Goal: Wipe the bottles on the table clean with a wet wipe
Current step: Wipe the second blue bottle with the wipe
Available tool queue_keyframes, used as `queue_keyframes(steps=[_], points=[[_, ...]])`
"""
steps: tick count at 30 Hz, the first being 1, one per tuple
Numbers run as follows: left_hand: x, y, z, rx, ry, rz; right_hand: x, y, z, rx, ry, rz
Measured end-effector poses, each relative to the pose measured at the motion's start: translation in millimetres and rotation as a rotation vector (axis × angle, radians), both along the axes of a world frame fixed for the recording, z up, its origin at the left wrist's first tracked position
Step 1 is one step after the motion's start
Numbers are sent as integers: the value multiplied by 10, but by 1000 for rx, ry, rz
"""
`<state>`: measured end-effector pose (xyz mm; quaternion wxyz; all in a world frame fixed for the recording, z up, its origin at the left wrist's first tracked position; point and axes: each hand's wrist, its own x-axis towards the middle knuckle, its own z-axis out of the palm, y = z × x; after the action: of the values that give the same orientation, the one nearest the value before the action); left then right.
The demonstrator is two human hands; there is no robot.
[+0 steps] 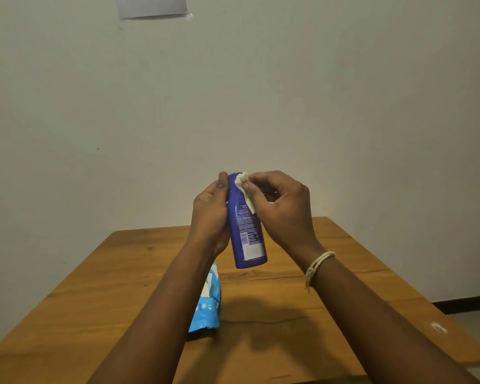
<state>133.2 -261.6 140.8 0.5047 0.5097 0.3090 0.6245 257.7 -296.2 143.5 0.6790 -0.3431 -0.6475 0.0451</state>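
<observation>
Floating above the wooden surface (344,273), the blue bottle (245,231) is gripped by the left hand (209,214), while the right hand (283,206) pinches a white wipe (244,189) against its top. A blue wipe pack (208,303) lies near left; behind, a pale wall (344,92) bears a taped grey sheet (151,5).

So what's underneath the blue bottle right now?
The blue bottle is held up in the left hand. Below it is bare wooden table, with the wipes pack nearer. The forearms hide part of the tabletop.
</observation>
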Motion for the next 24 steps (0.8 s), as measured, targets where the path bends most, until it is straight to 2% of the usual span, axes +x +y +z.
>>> queue_keyframes(steps=[5,10,13,19,22,24], points=[[2,-53,-31,39,54,-36,28,-64,-167,-9,-8,-43],[-29,-54,7,83,-130,-153,64,-175,-400,-35,-165,-1],[-37,-24,68,107,-150,-153,48,-203,-527,-37,-237,18],[-42,-47,55,142,0,-267,53,-60,-55,74,-103,-98],[-45,-44,62,155,-15,-285,54,-94,80,-11,-23,-25],[-78,-24,67,128,-98,-349,74,-184,-10,-98,4,53]])
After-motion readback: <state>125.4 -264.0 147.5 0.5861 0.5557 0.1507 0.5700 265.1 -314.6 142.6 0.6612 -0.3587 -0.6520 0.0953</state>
